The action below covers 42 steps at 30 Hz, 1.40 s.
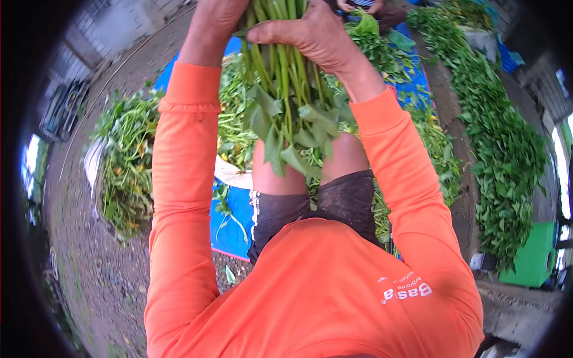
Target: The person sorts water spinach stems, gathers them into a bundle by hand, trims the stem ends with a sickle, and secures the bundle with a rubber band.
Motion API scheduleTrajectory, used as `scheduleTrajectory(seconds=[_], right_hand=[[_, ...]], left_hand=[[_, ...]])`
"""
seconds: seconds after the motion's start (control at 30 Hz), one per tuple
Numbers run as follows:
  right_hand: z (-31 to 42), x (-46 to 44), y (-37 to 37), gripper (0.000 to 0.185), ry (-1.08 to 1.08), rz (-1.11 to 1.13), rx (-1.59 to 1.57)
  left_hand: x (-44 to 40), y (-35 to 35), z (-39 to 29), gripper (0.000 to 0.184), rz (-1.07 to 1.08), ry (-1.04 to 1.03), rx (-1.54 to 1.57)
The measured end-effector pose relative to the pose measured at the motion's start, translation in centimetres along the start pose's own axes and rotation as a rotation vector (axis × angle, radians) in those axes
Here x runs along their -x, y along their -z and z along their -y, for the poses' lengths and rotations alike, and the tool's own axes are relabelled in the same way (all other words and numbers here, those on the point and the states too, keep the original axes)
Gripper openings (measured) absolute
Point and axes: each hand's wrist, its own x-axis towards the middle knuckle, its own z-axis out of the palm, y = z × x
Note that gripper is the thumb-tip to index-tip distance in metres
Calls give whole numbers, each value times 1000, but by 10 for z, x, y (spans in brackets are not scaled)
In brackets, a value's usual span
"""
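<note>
A bunch of long green stems (280,65) with leaves hangs over my knees, its leafy ends pointing down toward my lap. My right hand (307,36) is wrapped round the stems near the top of the view, its thumb lying across them. At the bunch's other side is my left hand (224,12), mostly cut off by the top edge, so its fingers are hidden. Loose greens (236,119) lie beneath and beside the bunch on a blue sheet (233,221).
A heap of leafy greens (128,161) sits at the left. Along the right runs a long row of leafy bundles (495,137), with a green crate (530,256) at its near end. Another person's hands (361,6) show at the top.
</note>
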Motion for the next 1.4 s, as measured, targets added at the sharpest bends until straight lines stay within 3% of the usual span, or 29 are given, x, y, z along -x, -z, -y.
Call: scheduleTrajectory(seconds=[0.03, 0.07, 0.1, 0.13, 0.17, 0.23, 0.3, 0.47, 0.57, 0.7, 0.73, 0.83, 0.87, 0.93, 0.97, 1.0, 1.13, 1.23, 1.3, 1.37, 1.4], right_hand=[[4, 5, 11, 79, -49, -61, 53], [13, 14, 17, 71, -27, -109, 130], [19, 25, 21, 63, -15, -181, 232], [8, 31, 26, 66, 167, -336, 207], [7, 41, 31, 67, 235, -433, 431], [29, 66, 28, 70, 97, -530, 635], [35, 80, 25, 67, 85, -604, 664], [41, 105, 40, 68, 74, -663, 658], [58, 115, 39, 69, 20, -712, 815], [65, 130, 46, 81, -29, -592, 731], [78, 138, 51, 107, -179, -481, 765], [51, 159, 74, 134, -79, -517, 1025], [42, 162, 82, 152, 51, -491, 969], [49, 165, 73, 155, 167, -404, 728], [50, 164, 67, 158, 228, -346, 606], [36, 166, 61, 153, 147, -354, 373], [40, 202, 50, 137, 57, -379, 517], [32, 222, 49, 133, -158, -379, 340], [15, 227, 50, 127, -38, -492, 368], [2, 228, 57, 127, 108, -594, 325], [19, 230, 64, 123, 64, -617, 251]], left_hand=[[-8, -5, 3, 30, 33, -32, -13], [-9, -21, -10, 31, 6, 73, -97], [-37, 16, 35, 44, 95, 102, -242], [-34, -15, 18, 38, 108, 270, 12], [-31, -37, 11, 44, 115, 316, 252], [-36, -62, 10, 49, 84, 293, 298], [-35, -73, 22, 53, -23, 234, 86], [-13, -120, 22, 55, 86, 144, 259], [8, -124, 52, 59, 128, 38, 112], [-2, -110, 70, 66, 191, 164, 188], [-3, -107, 63, 66, 211, 186, 190], [-2, -113, 42, 71, 263, 197, 184], [-2, -114, 42, 72, 286, 213, 190], [8, -137, 37, 75, 235, 205, 178], [9, -142, 41, 74, 312, 241, 272], [11, -152, 37, 74, 267, 227, 304], [14, -156, 43, 75, 237, 349, 425], [10, -162, 55, 76, 250, 364, 461], [9, -180, 51, 92, 257, 395, 251], [2, -174, 70, 107, 281, 68, 17], [6, -180, 61, 115, 316, 108, 95]])
